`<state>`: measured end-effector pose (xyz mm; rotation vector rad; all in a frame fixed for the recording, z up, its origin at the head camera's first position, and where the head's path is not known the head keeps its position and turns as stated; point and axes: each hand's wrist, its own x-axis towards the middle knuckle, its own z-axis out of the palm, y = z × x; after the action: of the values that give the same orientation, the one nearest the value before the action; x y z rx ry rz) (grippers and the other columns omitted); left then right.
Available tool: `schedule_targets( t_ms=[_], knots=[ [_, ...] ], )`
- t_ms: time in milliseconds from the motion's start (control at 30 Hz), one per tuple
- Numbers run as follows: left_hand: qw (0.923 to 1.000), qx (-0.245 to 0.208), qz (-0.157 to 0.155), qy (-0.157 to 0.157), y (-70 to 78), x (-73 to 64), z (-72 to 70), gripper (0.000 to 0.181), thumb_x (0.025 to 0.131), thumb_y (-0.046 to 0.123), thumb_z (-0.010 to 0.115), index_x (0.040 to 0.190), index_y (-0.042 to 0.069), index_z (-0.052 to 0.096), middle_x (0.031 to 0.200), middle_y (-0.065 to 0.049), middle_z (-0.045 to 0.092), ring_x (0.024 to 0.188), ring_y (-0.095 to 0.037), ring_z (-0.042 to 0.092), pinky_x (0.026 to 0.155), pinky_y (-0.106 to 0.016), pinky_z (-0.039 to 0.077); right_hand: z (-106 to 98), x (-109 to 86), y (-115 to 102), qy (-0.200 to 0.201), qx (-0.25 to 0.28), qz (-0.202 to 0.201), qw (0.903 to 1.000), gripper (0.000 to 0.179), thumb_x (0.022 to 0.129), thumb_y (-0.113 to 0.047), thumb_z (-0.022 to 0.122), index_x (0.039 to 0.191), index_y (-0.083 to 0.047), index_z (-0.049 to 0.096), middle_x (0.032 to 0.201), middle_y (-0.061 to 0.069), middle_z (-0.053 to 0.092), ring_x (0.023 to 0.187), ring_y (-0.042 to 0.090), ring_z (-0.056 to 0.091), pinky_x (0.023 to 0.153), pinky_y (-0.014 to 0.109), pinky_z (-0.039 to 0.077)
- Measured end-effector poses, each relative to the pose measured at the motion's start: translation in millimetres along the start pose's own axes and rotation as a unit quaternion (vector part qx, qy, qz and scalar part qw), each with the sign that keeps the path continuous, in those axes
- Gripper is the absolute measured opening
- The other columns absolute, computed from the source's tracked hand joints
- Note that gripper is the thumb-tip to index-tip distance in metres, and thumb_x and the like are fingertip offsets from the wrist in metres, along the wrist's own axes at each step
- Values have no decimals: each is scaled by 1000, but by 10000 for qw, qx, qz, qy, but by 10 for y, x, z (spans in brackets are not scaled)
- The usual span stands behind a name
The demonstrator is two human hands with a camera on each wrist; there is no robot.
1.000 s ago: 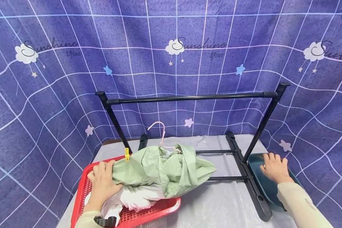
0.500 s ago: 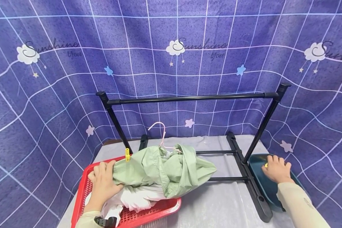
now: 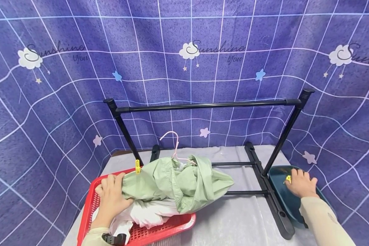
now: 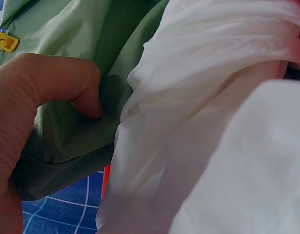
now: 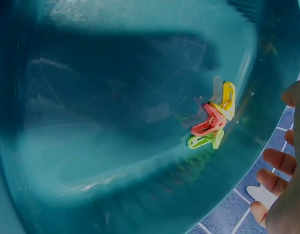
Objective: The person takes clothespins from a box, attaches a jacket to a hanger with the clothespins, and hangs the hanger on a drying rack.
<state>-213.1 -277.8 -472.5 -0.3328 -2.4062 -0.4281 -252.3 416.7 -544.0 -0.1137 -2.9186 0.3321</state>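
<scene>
My left hand (image 3: pixel 111 196) holds the left end of a light green garment (image 3: pixel 193 184), thumb bent against the cloth in the left wrist view. A yellow clothespin (image 3: pixel 137 167) is clipped to its upper edge, and a pink hanger (image 3: pixel 176 145) sticks up from its middle. My right hand (image 3: pixel 302 183) is over the teal basin (image 3: pixel 290 201); its thumb and fingers stand apart near the rim with nothing between them. In the right wrist view, a yellow clothespin (image 5: pixel 227 101), a red clothespin (image 5: pixel 208 120) and a green clothespin (image 5: pixel 206 140) lie together in the basin.
A red basket (image 3: pixel 87 208) under the garment holds white cloth (image 3: pixel 150 213). Behind stands a black rack with a top bar (image 3: pixel 203 106); its right foot (image 3: pixel 272 201) lies between garment and basin. A patterned blue curtain (image 3: pixel 190 68) hangs at the back.
My right hand has shifted slightly right and toward me, so more of the yellow clothespin in the basin shows. The left hand and the garment have stayed still.
</scene>
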Motion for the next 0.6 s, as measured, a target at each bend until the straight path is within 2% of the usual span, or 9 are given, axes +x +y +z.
schedule_targets(
  t_ms=[300,600],
  knots=[
    [10000,-11,6,4,-2,-4,9,96,36,20,87,122,1,49,97,-18,41,86,-40,33,69,-56,22,-10,-50,84,-159,135,305,9993,61,87,-29,61,120,17,39,112,41,42,104,61,36,78,74,27],
    [10000,-20,-27,-39,1,-4,-1,96,36,19,87,123,1,49,97,-18,41,87,-40,33,70,-57,21,-33,-75,149,-195,140,435,9988,63,86,-33,62,116,18,40,109,42,42,102,61,37,78,75,27]
  ],
)
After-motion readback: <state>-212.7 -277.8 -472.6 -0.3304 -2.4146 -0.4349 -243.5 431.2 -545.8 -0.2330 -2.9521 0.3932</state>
